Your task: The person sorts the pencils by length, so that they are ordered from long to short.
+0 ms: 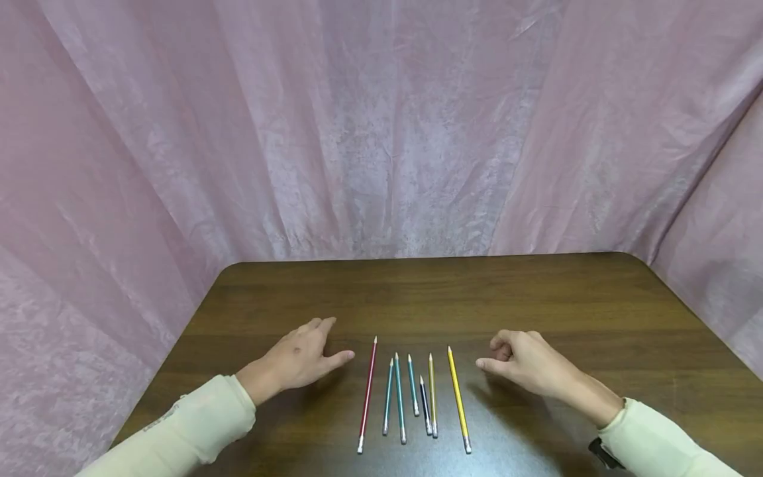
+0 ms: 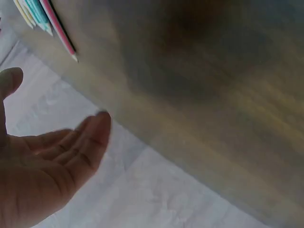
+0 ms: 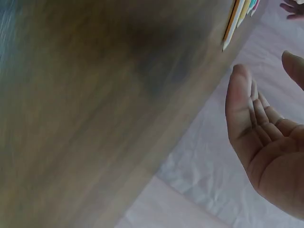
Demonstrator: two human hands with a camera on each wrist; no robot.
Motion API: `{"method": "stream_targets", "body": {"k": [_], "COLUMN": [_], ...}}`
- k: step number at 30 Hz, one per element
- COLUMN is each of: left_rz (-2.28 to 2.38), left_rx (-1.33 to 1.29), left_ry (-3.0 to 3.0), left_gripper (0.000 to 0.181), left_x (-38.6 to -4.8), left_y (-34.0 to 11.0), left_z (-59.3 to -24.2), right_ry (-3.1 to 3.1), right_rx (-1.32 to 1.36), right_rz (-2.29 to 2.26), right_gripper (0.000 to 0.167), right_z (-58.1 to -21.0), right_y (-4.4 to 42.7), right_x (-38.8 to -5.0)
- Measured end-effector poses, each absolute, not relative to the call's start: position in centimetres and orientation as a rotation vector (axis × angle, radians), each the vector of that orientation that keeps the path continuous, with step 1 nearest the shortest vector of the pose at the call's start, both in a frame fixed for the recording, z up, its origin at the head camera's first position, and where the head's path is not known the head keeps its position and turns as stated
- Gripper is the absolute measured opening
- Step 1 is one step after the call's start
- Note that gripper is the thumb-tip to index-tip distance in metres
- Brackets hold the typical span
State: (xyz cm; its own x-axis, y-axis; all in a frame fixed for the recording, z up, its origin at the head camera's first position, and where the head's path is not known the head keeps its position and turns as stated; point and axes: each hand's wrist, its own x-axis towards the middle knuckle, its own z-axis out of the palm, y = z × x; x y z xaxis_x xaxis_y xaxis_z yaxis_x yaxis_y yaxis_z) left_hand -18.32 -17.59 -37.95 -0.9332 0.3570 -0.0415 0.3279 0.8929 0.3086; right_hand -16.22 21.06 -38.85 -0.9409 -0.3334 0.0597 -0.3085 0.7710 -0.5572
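Note:
Several pencils lie side by side on the brown table, tips toward the far edge. A red pencil [image 1: 368,394] is leftmost and a yellow pencil [image 1: 458,399] rightmost. Between them are teal pencils [image 1: 399,397], a short dark pencil [image 1: 425,405] and a gold-toned pencil [image 1: 432,395]. My left hand [image 1: 298,354] hovers left of the red pencil, thumb apart from the fingers, holding nothing. To the right of the yellow pencil my right hand [image 1: 530,364] holds nothing, its fingers loosely bent. Each palm shows empty in its wrist view, the left hand [image 2: 52,166] and the right hand [image 3: 268,142].
The wooden table [image 1: 298,285] has rounded far corners. Pink curtains [image 1: 387,132] hang behind it and along both sides. A dark band [image 1: 605,454] is at the right sleeve's cuff.

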Motion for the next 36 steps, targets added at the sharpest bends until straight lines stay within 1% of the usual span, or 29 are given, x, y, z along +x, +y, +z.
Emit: {"method": "stream_targets", "body": {"k": [6, 13, 18, 29, 33, 36], "left_rz": [0.672, 0.829, 0.86, 1.015, 1.02, 1.04], "left_rx": [0.543, 0.527, 0.496, 0.343, 0.315, 0.317], "left_ry": [2.914, 2.762, 2.725, 2.566, 2.507, 2.47], "left_gripper": [0.061, 0.05, 0.034, 0.036, 0.034, 0.03], "left_x": [-18.3, -17.9, -17.7, -17.8, -17.9, -18.0], "left_y": [-16.3, -15.4, -14.9, -13.4, -13.1, -12.9], "left_z": [-39.0, -39.8, -40.5, -41.4, -41.6, -41.7], "right_ry": [2.698, 2.414, 2.305, 2.349, 2.407, 2.436], "right_rx": [-0.477, -0.43, -0.394, -0.257, -0.225, -0.231], "right_rz": [-1.084, -1.276, -1.3, -1.208, -1.145, -1.121], "right_gripper": [0.042, 0.027, 0.023, 0.027, 0.028, 0.026], "right_z": [-39.7, -40.7, -41.0, -41.2, -41.4, -41.5], "right_y": [20.3, 19.3, 18.7, 17.3, 16.5, 15.9], "right_x": [-15.9, -15.9, -16.1, -16.5, -16.7, -16.7]}}
